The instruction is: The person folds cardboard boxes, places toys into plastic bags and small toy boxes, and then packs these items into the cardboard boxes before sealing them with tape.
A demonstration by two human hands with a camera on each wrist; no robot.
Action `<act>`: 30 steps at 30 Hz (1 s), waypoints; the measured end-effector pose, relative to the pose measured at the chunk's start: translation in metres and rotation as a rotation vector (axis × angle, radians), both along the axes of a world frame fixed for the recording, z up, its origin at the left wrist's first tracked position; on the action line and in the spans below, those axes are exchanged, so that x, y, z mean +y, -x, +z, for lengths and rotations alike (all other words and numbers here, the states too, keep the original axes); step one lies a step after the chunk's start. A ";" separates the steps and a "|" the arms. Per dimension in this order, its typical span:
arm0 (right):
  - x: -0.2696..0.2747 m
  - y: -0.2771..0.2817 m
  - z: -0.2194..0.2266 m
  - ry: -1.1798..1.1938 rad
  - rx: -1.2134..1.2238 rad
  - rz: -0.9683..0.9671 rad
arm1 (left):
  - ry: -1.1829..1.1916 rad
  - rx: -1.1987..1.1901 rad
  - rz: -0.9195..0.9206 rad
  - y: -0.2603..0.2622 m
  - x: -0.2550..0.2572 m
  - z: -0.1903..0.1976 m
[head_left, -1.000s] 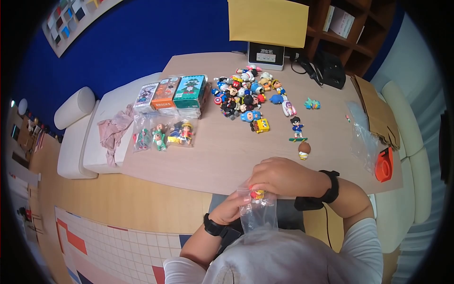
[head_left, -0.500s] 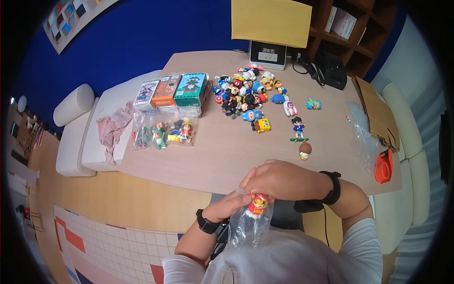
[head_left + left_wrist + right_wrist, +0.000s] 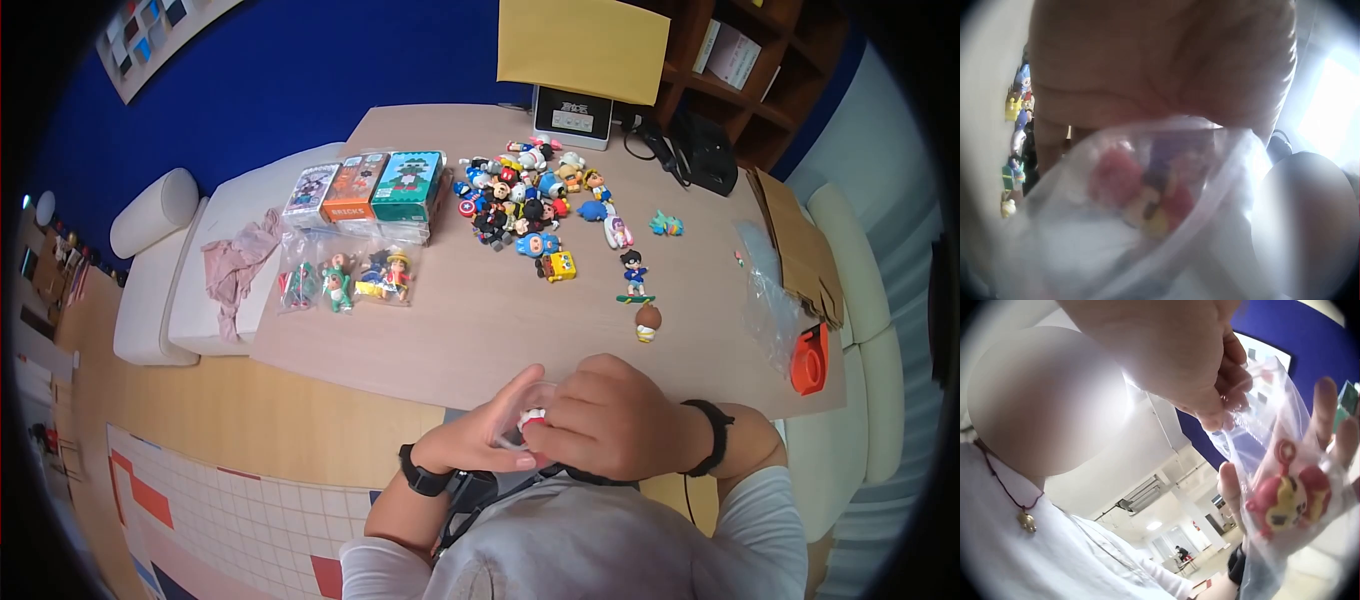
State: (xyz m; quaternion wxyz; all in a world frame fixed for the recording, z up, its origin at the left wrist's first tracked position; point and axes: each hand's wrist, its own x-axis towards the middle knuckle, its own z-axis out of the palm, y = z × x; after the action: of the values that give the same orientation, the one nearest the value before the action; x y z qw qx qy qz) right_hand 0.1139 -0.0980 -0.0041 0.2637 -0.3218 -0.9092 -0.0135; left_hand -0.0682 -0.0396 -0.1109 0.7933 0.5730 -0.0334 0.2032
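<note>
A red and yellow toy figure [image 3: 1282, 503] with a ring on top lies inside a clear plastic bag [image 3: 1272, 431]. My left hand [image 3: 465, 435] is behind and under the bag, palm toward it, its fingers and thumb spread and fairly straight in the right wrist view. The bag's upper edge is pinched between the thumb and fingers of my right hand [image 3: 610, 425]. From the left wrist, the figure shows as a blurred red and yellow shape under the palm. Both hands are held in front of the body at the table's near edge.
On the table [image 3: 450, 340], a heap of small figures [image 3: 515, 200] stands toward the back. Boxed brick sets [image 3: 360, 188] and bagged figures [image 3: 385, 278] lie left. At the right are loose figures, an orange tape dispenser [image 3: 808, 360] and flattened cardboard [image 3: 790, 235].
The bag hung down from both hands with the figure low in it. Now my left hand has turned to cup it from behind, and my right hand grips its edge.
</note>
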 end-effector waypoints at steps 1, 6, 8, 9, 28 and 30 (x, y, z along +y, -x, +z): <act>-0.003 0.003 0.002 -0.029 0.005 -0.006 | 0.024 0.036 0.002 0.002 0.000 0.000; 0.001 0.005 0.009 -0.091 -0.001 -0.063 | 0.109 0.131 -0.012 0.006 0.003 -0.004; 0.003 0.007 0.005 -0.028 0.011 -0.056 | 0.126 0.211 -0.063 0.007 0.000 -0.015; 0.009 0.003 0.000 0.010 0.014 -0.039 | 0.154 0.235 -0.049 0.005 -0.002 -0.016; 0.198 -0.041 -0.106 0.364 -0.165 -1.009 | 0.694 0.003 0.301 0.007 -0.016 -0.034; 0.199 -0.039 -0.114 0.238 -0.167 -0.999 | 0.706 -0.019 0.297 0.007 -0.016 -0.035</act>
State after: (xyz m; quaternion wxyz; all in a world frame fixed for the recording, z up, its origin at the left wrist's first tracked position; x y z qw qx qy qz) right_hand 0.1525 0.1014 -0.1182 0.1132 -0.7421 -0.6579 -0.0599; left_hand -0.0754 -0.0557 -0.1454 0.9035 0.2611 0.1148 0.3200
